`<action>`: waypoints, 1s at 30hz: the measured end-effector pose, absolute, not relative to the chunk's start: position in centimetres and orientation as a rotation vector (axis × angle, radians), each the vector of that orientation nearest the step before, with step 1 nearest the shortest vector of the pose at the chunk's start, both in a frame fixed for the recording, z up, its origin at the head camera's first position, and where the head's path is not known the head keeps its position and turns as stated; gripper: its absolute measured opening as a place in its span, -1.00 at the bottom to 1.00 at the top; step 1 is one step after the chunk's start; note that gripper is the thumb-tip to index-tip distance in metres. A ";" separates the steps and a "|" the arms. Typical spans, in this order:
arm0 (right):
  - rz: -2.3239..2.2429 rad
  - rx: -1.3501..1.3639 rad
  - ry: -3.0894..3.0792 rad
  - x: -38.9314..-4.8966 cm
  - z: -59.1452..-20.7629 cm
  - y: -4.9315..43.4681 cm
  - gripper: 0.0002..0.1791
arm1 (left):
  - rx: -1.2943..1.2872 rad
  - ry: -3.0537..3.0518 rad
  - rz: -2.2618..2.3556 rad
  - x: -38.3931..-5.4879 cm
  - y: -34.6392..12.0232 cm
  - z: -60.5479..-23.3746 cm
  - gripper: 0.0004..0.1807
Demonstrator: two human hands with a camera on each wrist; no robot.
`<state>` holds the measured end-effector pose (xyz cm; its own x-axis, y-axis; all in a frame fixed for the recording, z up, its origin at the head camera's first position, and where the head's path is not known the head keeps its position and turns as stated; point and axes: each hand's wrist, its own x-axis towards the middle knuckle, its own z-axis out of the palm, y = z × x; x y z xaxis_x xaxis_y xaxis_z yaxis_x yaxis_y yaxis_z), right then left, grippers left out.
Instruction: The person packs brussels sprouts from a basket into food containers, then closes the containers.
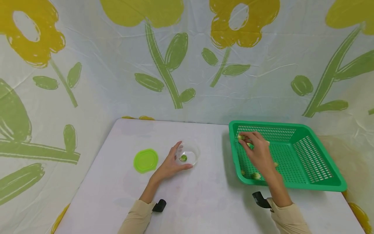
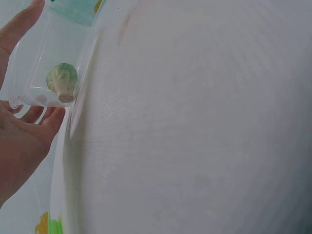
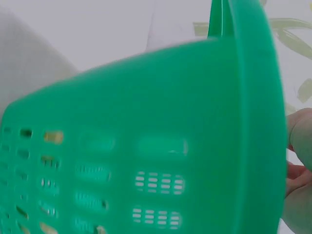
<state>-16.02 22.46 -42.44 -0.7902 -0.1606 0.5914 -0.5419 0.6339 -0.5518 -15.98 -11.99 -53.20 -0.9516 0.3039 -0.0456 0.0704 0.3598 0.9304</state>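
My left hand [image 1: 168, 167] holds a clear plastic container [image 1: 193, 155], thumb on the near side and fingers round the left. One Brussels sprout [image 2: 62, 82] lies at the bottom of it, green with a pale stem. Over the left part of a green basket [image 1: 324, 187], my right hand [image 1: 258, 152] pinches another Brussels sprout [image 1: 241, 137] between thumb and fingertips. More sprouts [image 1: 255, 175] lie inside the basket, some partly hidden by that hand. In the right wrist view the basket wall [image 3: 190, 102] hides most of the hand; only fingers [image 3: 303, 139] show at the right edge.
A bright green lid [image 1: 145, 161] lies flat on the white table [image 1: 204, 201], left of the container. The slotted basket stands on the table's right side. Behind the table hangs a flower-printed sheet [image 1: 257, 87]. Each wrist carries a black mount [image 1: 159, 205].
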 end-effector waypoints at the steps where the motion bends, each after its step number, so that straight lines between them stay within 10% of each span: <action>1: 1.035 0.550 -2.359 -16.1 -42.4 22.3 -0.72 | 0.336 2.409 1.635 -16.0 -12.0 -53.2 0.25; 30: 1.274 0.603 -2.407 -16.6 -43.1 16.2 -0.75 | 0.323 2.412 1.641 -16.1 -12.0 -53.4 0.25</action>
<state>-16.57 16.22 -43.09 -0.8481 -0.2039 0.4890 -0.5191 0.5049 -0.6897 -16.12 -11.95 -53.44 -0.9548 0.2934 -0.0466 0.0645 0.3578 0.9316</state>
